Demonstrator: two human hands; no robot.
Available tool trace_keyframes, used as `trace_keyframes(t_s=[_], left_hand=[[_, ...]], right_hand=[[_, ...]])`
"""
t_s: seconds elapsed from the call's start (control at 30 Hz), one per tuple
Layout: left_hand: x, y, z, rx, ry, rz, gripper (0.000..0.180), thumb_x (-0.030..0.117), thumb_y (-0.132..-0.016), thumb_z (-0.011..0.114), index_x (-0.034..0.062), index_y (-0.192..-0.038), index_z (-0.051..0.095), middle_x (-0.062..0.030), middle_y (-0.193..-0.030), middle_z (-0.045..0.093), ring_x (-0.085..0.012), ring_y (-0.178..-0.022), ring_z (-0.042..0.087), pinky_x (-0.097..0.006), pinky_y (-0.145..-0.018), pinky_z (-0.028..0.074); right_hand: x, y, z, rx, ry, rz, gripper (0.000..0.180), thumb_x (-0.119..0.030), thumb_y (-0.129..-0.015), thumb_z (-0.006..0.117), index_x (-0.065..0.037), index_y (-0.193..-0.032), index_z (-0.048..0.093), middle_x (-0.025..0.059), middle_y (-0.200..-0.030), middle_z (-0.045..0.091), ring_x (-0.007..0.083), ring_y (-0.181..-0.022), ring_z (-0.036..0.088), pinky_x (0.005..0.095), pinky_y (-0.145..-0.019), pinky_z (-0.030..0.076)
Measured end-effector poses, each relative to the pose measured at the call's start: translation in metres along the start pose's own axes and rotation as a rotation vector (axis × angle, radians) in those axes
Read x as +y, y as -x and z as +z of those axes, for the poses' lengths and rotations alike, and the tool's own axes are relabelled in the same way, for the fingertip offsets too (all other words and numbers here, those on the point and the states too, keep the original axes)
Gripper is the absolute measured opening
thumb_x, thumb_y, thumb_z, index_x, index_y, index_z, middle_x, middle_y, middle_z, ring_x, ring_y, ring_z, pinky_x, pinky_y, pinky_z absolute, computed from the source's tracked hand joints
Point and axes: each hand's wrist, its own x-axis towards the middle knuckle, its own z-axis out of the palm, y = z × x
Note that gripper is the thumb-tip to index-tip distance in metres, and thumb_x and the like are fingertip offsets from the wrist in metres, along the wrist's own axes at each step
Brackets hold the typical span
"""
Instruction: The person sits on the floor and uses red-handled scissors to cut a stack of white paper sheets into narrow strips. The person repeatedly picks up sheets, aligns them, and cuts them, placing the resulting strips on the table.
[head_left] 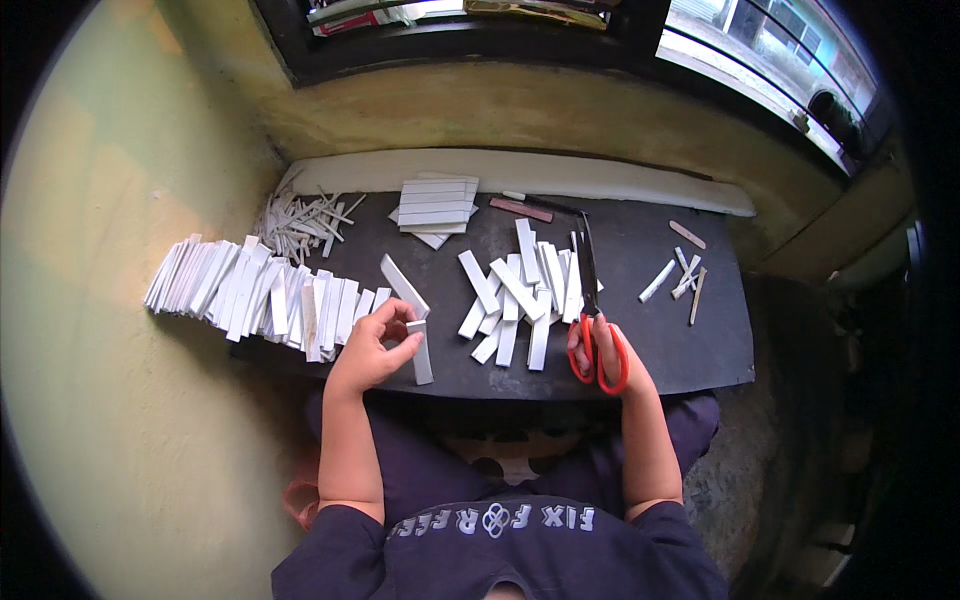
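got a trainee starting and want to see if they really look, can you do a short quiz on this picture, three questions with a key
1. Multiple choice: on the scissors, what colour are the handles?
A) blue
B) red
C) green

2. True or false: the person's left hand holds the scissors.

3. Fill in the gap: the heap of thin scraps lies by the far ____ corner of the black table.

Key:
1. B, red
2. False: the right hand holds them
3. left
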Motion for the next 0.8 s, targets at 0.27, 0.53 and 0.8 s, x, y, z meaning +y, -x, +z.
trace_keyframes(t_s=[0.27,0.53,0.8], left_hand=[[0.0,0.001,0.039,-0.014,-0.051,0.009,0.021,0.008,-0.079,0.061,0.0022,-0.097,0.053,-0.0025,-0.08,0.057,-0.0086,-0.074,0.054,-0.024,-0.068,0.044],[-0.005,-0.034,0.079,0.135,0.377,-0.066,0.024,0.009,-0.083,0.06,0.0014,-0.103,0.049,-0.0049,-0.088,0.057,-0.009,-0.074,0.056,-0.023,-0.058,0.048],[-0.006,-0.05,0.094,0.231,-0.325,0.133,0.024,0.005,-0.081,0.055,0.0001,-0.104,0.054,-0.0101,-0.092,0.059,-0.0161,-0.078,0.059,-0.028,-0.065,0.048]], right_hand=[[0.025,-0.003,-0.017,-0.045,-0.33,-0.059,0.059,-0.05,-0.094,0.018,-0.005,-0.075,0.05,0.0015,-0.047,0.042,0.0116,-0.04,0.041,0.0232,-0.043,0.037],[0.027,-0.003,-0.019,-0.05,-0.349,-0.082,0.056,-0.049,-0.094,0.02,-0.005,-0.074,0.049,0.0022,-0.047,0.042,0.0127,-0.041,0.041,0.0238,-0.044,0.037],[0.032,-0.003,-0.018,-0.037,-0.373,-0.099,0.054,-0.046,-0.095,0.023,-0.004,-0.073,0.05,0.0038,-0.047,0.044,0.0135,-0.042,0.042,0.0251,-0.043,0.037]])
